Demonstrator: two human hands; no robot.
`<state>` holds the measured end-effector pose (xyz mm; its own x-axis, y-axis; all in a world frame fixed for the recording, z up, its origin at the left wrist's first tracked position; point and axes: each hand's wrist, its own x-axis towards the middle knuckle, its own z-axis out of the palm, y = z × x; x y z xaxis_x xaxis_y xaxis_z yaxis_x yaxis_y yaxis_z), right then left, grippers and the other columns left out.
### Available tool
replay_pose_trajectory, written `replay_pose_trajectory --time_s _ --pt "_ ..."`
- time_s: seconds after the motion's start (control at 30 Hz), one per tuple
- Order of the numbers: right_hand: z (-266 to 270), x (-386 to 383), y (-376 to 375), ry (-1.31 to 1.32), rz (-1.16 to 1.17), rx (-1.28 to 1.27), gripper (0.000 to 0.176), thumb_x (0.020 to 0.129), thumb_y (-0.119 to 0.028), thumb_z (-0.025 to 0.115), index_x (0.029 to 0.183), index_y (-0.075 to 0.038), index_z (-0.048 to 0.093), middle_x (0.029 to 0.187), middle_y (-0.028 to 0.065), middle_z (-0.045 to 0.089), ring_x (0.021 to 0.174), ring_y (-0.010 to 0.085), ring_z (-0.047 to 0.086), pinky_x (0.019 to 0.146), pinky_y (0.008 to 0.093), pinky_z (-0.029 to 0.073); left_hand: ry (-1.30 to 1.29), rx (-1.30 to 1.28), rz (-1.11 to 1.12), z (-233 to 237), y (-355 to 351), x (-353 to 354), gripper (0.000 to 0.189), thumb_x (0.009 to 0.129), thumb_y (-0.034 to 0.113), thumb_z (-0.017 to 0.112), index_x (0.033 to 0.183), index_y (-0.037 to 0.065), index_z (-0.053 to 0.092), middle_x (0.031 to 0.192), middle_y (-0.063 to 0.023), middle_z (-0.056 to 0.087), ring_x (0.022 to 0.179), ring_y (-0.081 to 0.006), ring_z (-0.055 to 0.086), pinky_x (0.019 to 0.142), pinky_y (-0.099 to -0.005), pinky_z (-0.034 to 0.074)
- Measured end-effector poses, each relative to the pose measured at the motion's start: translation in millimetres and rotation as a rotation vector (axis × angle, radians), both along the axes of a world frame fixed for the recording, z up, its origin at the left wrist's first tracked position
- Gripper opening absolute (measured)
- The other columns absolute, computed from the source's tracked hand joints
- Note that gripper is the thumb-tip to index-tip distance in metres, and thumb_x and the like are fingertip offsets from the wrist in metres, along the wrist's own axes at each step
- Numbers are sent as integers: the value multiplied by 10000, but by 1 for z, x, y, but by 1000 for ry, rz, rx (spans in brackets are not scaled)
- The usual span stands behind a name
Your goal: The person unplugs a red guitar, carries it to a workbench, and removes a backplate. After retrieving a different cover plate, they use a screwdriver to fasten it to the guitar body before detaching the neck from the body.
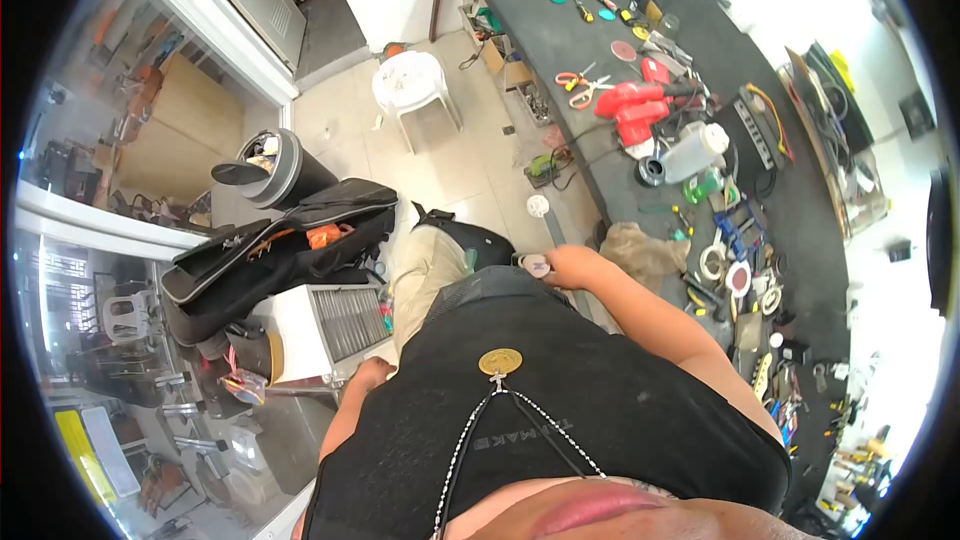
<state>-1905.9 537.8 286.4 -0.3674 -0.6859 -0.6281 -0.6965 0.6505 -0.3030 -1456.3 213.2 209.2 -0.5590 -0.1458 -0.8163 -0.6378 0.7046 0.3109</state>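
Note:
At my right side, my right hand is closed at the edge of a small round pale object with a dark mark on its face. Just beyond it, a grey strip with a round whitish end shows above the floor. My left hand hangs low by my left hip, next to a white cabinet with a slatted front; its fingers are mostly hidden. A brown cloth or bag lies at the bench edge near my right forearm.
A long dark workbench runs along my right, bearing a red power tool, orange-handled scissors and bottles. Ahead stands a white plastic stool. On my left are an open black case, a bin and glass panels.

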Motion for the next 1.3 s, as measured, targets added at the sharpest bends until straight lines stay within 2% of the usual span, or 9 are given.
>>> replay_pose_trajectory --time_s 0.17,0.47,0.53,0.57,0.6,0.67,0.77,1.0,1.3 --pt "14 -77 -95 8 -81 -338 459 909 -352 721 1236 -36 659 1152 203 703 1114 391 658 955 485 523 -410 146 337 -119 -78 -32 569 809 392 769 1260 47 729 1258 -200 700 1185 -312 650 990 -376 524" --pt "-97 -211 -158 -80 -680 -465 382 880 -388 681 1014 -36 747 1034 207 749 984 347 726 862 475 551 -103 180 -230 -170 -308 -320 337 821 296 731 1034 37 764 880 -223 683 800 -346 692 740 -448 539" --pt "-117 -236 -154 -16 -790 -122 399 859 -406 675 971 -32 759 1002 228 750 944 370 726 847 493 552 -62 131 -445 -170 -381 -392 292 824 274 723 984 34 771 796 -228 680 714 -354 701 684 -464 542" --pt "-112 -231 -159 -68 -720 -59 388 855 -398 673 958 -35 764 975 233 748 932 382 724 843 499 554 -332 110 -188 -98 -388 -463 248 813 242 737 970 51 761 693 -176 671 624 -317 667 603 -471 523" --pt "-100 -260 -169 -66 -647 -33 378 850 -391 670 944 -38 768 948 237 746 920 394 721 839 504 555 75 -52 -261 -118 -432 -501 302 825 244 752 1052 45 739 703 -158 696 646 -292 686 615 -467 538" --pt "-83 -284 -194 -43 -555 -155 347 848 -369 682 962 -52 767 947 235 743 924 406 714 835 503 553 348 -197 53 -87 -490 -592 488 881 322 679 1254 6 674 1181 -233 725 1086 -413 693 964 -498 533" --pt "-60 -314 -239 23 -733 -194 326 854 -339 689 988 -50 760 947 228 743 936 401 713 842 497 551 649 -68 492 -23 -542 -705 409 926 256 653 1243 -3 667 1104 -176 740 928 -258 720 805 -402 560" --pt "-52 -362 -270 -121 -735 -235 347 864 -323 719 1046 -28 734 995 197 750 943 362 722 836 457 559 484 329 707 -9 -505 -815 246 925 171 653 1122 23 651 945 -83 708 752 -184 680 547 -269 473" --pt "-149 -452 -253 -208 -1141 -411 405 833 -361 732 1034 -10 743 928 184 760 895 332 733 813 433 563 405 584 190 37 -339 -972 254 979 182 643 1180 25 643 987 -72 732 805 -145 652 705 -272 506"
